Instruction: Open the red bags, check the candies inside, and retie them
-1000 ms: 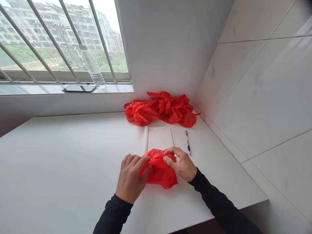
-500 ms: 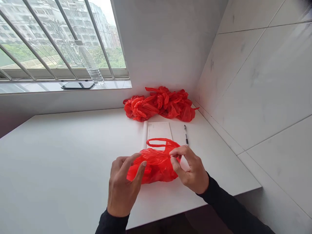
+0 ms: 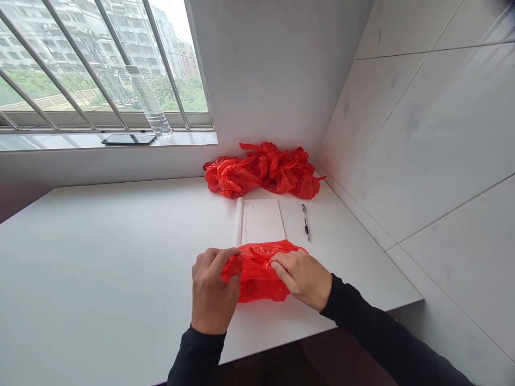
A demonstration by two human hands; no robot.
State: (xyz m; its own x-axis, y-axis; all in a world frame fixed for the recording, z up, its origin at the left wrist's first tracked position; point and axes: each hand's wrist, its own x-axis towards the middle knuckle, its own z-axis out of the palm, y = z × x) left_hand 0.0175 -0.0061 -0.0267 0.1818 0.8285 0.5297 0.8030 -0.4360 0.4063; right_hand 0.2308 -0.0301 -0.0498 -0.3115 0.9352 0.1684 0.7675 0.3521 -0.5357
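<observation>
Red and crumpled, a thin plastic bag [image 3: 259,281] is held between two hands at the lower centre of the frame. Its right part is pinched by the right hand [image 3: 306,274], whose fingers are closed on the film. The left end is met by the left hand [image 3: 215,289]; its fingers are curved, with film between forefinger and thumb, but how firmly it is gripped cannot be told. The near edge of an open notebook [image 3: 263,222] is overlapped by the bag. To the right of the page, a pen [image 3: 306,222] is laid on the white counter [image 3: 120,257]. At the upper centre, a heap of red bags [image 3: 263,174] is bunched against the wall [image 3: 273,69]. At the upper left, a phone [image 3: 129,140] and a clear bottle [image 3: 151,104] are set on the sill [image 3: 193,138], below metal bars [image 3: 163,51].
</observation>
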